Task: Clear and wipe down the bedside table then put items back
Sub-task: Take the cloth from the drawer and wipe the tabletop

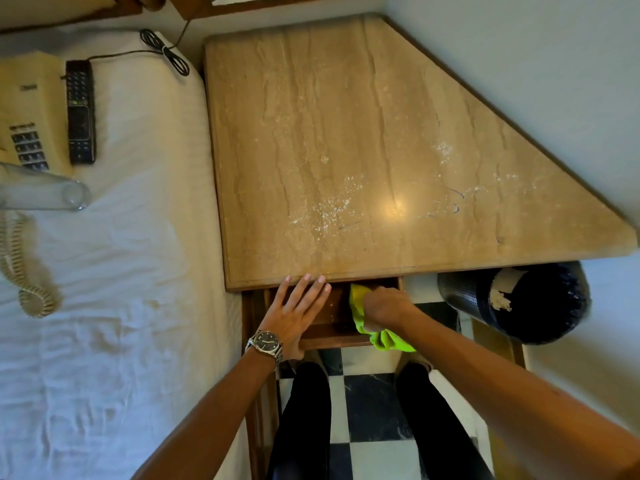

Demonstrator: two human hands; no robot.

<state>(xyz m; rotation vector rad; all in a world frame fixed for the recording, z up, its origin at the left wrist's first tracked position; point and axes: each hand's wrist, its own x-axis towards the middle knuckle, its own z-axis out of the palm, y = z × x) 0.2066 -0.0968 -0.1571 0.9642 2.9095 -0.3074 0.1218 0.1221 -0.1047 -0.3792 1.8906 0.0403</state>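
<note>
The bedside table [363, 133] has a bare tan marble top with white dust specks and pen marks near its front. Below the front edge a wooden drawer [332, 336] is pulled out. My left hand [298, 313] rests on the drawer's left side, fingers spread toward the table edge, thumb hooked over the drawer front. My right hand [384, 308] is closed on a yellow-green cloth [384, 341] and presses it inside the drawer's right part. On the bed lie a cream telephone [24, 112], a black remote [80, 110] and a clear glass [52, 195] on its side.
The white-sheeted bed [114, 306] fills the left. A black perforated bin [516, 299] stands to the right of the drawer, under the table's edge. The wall runs along the table's slanted right side. My legs stand on a black-and-white checkered floor [370, 410].
</note>
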